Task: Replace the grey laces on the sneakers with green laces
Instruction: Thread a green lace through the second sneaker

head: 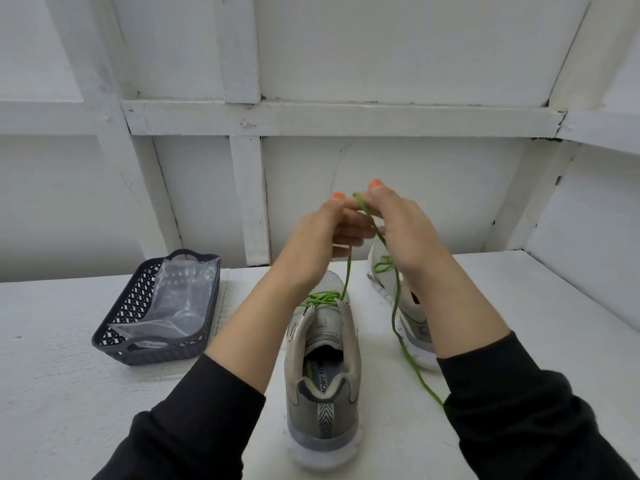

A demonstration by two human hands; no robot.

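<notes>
- The left hand (322,233) and right hand (401,233) are raised together above the tabletop (69,375), thumbs almost touching, nails painted orange.
- Both hands pinch the green lace (347,271) between thumb and curled fingertips. A small bend of it sticks up between the two thumbs.
- From under the left hand, one strand drops nearly straight down to the top eyelets of the near sneaker (323,375).
- From under the right hand, a second strand hangs loose. It runs down and toward the person along the inner side of the right forearm and goes out of sight at the black sleeve (519,410).
- The near sneaker stands upright on its sole directly below and between the hands. Its long axis runs away from the person, with the heel nearest and the toe pointing to the wall (381,168). Green lacing crosses its upper eyelets.
- The far sneaker (415,320) sits below the right hand, largely hidden by the right wrist and forearm. It has green lacing near its far end, and its toe appears to point away as well.
- Well to the left of the left hand, a dark openwork basket (104,337) rests on the tabletop, holding a clear plastic bag (173,299).
</notes>
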